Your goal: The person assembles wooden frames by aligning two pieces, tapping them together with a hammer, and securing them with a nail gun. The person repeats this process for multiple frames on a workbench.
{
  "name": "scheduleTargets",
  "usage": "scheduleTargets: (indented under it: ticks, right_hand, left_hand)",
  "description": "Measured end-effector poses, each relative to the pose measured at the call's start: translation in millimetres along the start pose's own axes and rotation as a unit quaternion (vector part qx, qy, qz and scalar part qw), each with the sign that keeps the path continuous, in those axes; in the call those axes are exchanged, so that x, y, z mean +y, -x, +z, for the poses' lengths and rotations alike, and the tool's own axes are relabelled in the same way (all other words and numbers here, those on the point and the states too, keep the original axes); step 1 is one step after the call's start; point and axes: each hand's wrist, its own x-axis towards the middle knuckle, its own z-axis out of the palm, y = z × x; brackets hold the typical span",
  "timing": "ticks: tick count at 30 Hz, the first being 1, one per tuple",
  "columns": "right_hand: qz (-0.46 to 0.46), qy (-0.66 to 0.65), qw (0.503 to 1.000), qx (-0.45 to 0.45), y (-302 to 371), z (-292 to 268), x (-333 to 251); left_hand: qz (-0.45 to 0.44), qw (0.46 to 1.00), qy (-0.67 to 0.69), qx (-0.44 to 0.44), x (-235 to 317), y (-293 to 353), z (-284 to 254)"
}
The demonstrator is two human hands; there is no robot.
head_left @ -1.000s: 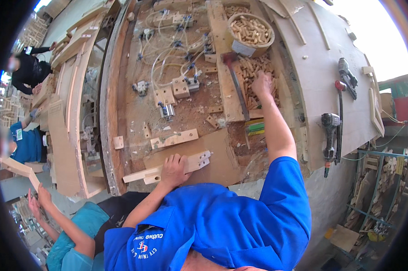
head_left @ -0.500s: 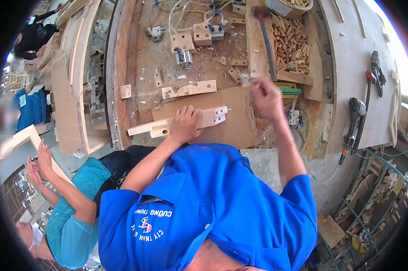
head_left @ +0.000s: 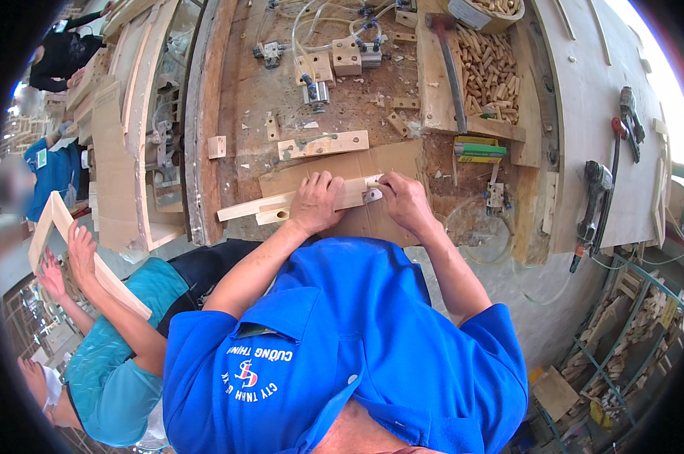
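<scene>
Two pale wooden pieces [head_left: 251,210] lie side by side at a slant on a flat sheet of brown cardboard [head_left: 391,160]. My left hand [head_left: 317,203] is wrapped over both, pressing them together on the bench. Drilled holes show in their right ends, and an oval hole is near the left end of the nearer, shorter piece. At those right ends my right hand [head_left: 408,201] pinches a small wooden dowel [head_left: 374,182] against the farther piece. How deep the dowel sits in a hole is hidden by the fingers.
Beyond the cardboard lies a wooden block [head_left: 323,145]. A hammer [head_left: 449,72] rests beside a tray of dowels [head_left: 489,76]; a green-yellow box [head_left: 479,150] sits nearby. Pneumatic clamps [head_left: 315,94] with hoses stand at the back. At left, a co-worker [head_left: 122,333] holds a wooden frame.
My right hand has come left and down from beside the hammer's handle to the right ends of the wooden pieces. My left hand keeps its hold. The co-worker's frame has shifted slightly.
</scene>
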Motion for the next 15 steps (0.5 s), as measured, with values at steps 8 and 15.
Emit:
scheduleTargets:
  ticks: [8, 15]
  right_hand:
    - [0.052, 0.012, 0.998, -0.044, -12, 7, 2]
    - [0.135, -0.003, 0.991, -0.013, -15, 22, 0]
  left_hand:
    - [-0.004, 0.999, 0.017, -0.034, 2, -1, -2]
    - [0.009, 0.999, -0.001, -0.049, 0, -5, -4]
